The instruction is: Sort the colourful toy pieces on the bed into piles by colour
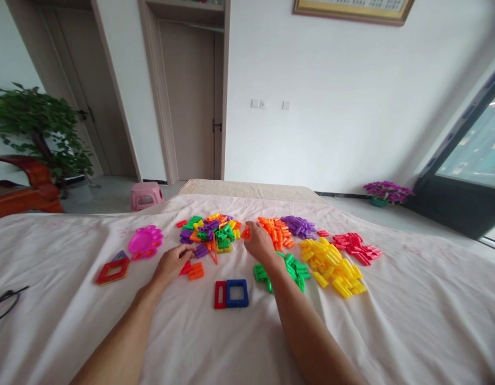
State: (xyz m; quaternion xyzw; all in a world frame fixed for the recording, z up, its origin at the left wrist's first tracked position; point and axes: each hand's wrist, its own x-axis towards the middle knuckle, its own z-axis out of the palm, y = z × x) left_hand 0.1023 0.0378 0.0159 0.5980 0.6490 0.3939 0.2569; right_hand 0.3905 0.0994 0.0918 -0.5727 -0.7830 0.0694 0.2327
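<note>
My left hand reaches in from the left with fingers drawn together. Its fingertips are beside purple plastic pieces; whatever they may hold is hidden. Just below lie orange pieces and a red one. A mixed-colour heap of tube-shaped building pieces is between my hands at the far side. My right hand is closed at the left edge of the orange pile, with an orange building piece at its fingertips. Its forearm partly covers the green pile.
Sorted piles of purple, yellow and red pieces lie to the right. Red and blue square frames lie in front. A pink tray and a red frame are at left, all on a white cloth.
</note>
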